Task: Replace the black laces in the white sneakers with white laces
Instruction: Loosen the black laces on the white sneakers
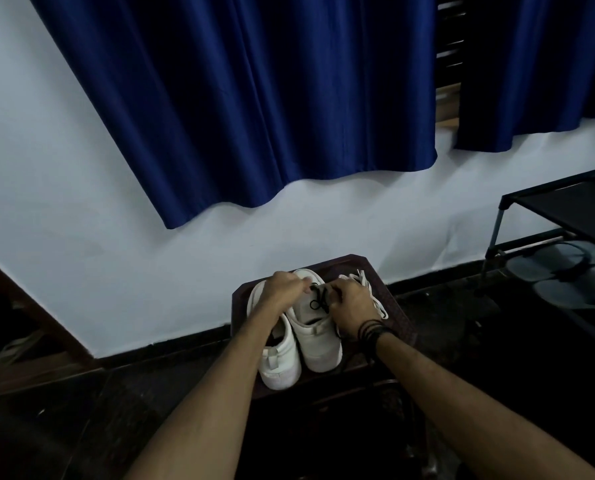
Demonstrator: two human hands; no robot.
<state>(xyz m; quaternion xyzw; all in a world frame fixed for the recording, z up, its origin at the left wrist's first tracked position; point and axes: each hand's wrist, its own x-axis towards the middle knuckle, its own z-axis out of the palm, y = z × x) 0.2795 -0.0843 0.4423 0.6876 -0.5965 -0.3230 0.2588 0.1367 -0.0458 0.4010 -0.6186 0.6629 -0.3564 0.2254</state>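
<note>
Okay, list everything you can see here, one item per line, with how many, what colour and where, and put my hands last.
white sneakers: two, white, side by side on the small table, toes toward the wall
black lace: one visible, black, in the right-hand sneaker's eyelets
white laces: a loose bundle, white, on the table right of the sneakers
small table: one, dark brown, against the wall
curtains: two panels, dark blue, hanging above
shoe rack: one, black, far right
slippers: a pair, grey, on the rack's lower shelf
wristbands: several, black, on the right wrist
left hand: pinching the black lace
right hand: fingers curled at the lace
</note>
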